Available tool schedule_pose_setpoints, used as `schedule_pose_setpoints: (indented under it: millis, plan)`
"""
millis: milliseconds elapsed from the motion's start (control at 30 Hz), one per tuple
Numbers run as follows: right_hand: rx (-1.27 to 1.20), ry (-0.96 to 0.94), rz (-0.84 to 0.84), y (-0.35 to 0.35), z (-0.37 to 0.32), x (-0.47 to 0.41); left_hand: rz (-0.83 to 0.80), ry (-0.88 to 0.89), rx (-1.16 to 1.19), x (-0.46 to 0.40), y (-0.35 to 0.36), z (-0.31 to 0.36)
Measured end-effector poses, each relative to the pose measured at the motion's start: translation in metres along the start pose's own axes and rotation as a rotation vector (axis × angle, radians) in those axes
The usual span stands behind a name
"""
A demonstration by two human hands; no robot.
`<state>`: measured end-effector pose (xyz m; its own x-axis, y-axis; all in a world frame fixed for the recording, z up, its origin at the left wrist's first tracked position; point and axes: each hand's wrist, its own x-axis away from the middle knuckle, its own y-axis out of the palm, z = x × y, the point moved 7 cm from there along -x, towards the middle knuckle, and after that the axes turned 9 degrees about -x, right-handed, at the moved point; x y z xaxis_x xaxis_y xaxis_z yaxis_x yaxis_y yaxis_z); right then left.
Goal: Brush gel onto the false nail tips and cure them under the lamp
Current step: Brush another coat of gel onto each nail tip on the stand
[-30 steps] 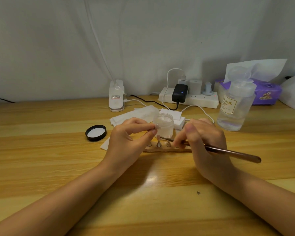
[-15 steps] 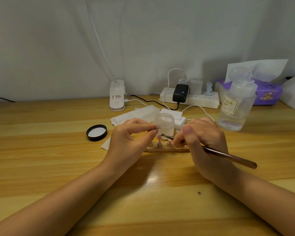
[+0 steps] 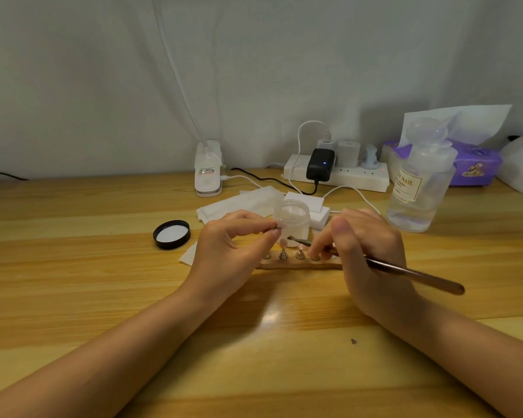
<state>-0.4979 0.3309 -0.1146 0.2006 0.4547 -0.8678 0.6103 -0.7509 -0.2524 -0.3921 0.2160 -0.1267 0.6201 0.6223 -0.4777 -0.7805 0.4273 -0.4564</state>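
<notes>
My left hand [image 3: 233, 248] pinches a small false nail tip [image 3: 280, 227] between thumb and forefinger, just in front of the open clear gel jar [image 3: 293, 220]. My right hand [image 3: 366, 254] grips a rose-gold brush [image 3: 411, 274], whose dark tip [image 3: 293, 238] points left toward the pinched nail tip. Below them lies a wooden holder strip [image 3: 299, 263] with small metal stands; two stands carry pinkish nail tips [image 3: 300, 247]. My hands hide both ends of the strip. A white clip lamp base [image 3: 208, 173] stands at the back, its neck rising out of view.
The jar's black lid [image 3: 172, 234] lies to the left. White wipes [image 3: 239, 203] and a white block [image 3: 314, 211] sit behind the jar. A clear pump bottle [image 3: 420, 182], a power strip [image 3: 338, 173] with cables and a purple tissue pack [image 3: 471, 165] line the back right.
The brush handle has dipped a little lower at its far end and its tip has edged left toward the pinched nail tip. My left hand has stayed in place.
</notes>
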Motion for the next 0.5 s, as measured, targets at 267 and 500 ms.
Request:
schedule_pose_setpoints:
  millis: [267,500]
  plan:
    - [-0.030,0.019,-0.013,0.0033,-0.0024,-0.0019,-0.021,0.033,-0.012,-0.0001,0.0015,0.0020]
    - [-0.142,0.135,0.039,-0.0039,0.0012,0.0003,-0.021,0.037,0.004,0.0000,0.0016,0.0002]
